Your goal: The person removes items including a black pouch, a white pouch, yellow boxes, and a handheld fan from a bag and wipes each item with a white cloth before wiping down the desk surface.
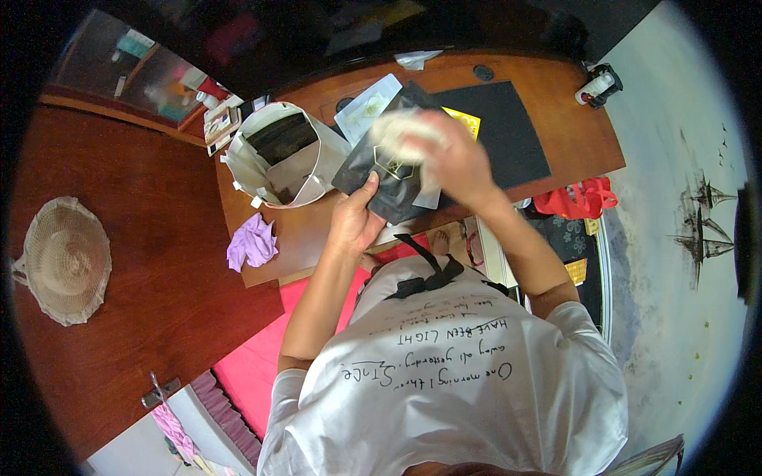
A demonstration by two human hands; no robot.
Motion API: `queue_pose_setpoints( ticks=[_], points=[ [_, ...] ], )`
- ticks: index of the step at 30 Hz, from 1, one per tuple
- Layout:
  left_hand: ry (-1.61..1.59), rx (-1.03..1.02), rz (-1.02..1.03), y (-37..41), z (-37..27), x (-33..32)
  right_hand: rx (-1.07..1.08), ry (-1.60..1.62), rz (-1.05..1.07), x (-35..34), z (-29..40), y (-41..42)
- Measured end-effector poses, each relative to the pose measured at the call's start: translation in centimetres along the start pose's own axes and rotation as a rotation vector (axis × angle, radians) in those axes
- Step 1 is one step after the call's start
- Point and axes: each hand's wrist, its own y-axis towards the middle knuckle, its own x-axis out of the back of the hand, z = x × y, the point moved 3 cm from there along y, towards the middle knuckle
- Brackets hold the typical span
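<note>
A flat black pouch [359, 166] with a gold hexagon emblem is held tilted over the front of the wooden desk. My left hand [359, 217] grips its lower left edge, thumb on top. Against its upper face, my right hand [461, 157] presses a cream cloth [393, 132]; hand and cloth are blurred. Behind the pouch lies a pale translucent sleeve [370, 109], partly covered. A yellow printed item [467, 121] pokes out behind my right hand, mostly hidden.
Left of the pouch stands an open white fabric bag [333, 141] with dark and pale flat things inside. A crumpled purple cloth [253, 241] lies by the left edge of the desk [580, 140]. A black mat [506, 134] covers its middle right. A red bag [574, 199] sits beyond the front edge.
</note>
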Motion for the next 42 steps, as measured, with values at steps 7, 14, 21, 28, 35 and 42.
queue_pose_setpoints(
  ticks=[7, 14, 21, 28, 35, 42],
  points=[
    [0.057, -0.121, 0.040, -0.9, -0.7, -0.6, -1.178, 1.219, -0.407, 1.0, -12.1, -5.8],
    [1.866, -0.983, 0.327, -2.0, -2.4, -4.8, -1.270, 1.869, -0.056, 2.3, -3.9, -4.4],
    [1.922, -1.005, 0.079, -1.5, -2.3, -3.8, -1.277, 1.390, -0.174, 2.6, -3.8, -3.9],
    [-0.210, -0.056, 0.341, 0.3, -1.8, -0.3, -1.094, 1.584, -0.228, 0.4, -4.2, -5.0],
    [-0.091, 0.027, 0.145, -0.3, -1.0, 0.3, -0.999, 1.330, -0.075, -0.5, -5.5, -5.4],
    [-0.055, 0.018, 0.154, -0.1, -1.2, 0.6, -0.434, 0.095, -0.413, 4.5, -4.5, -2.1]
  ],
)
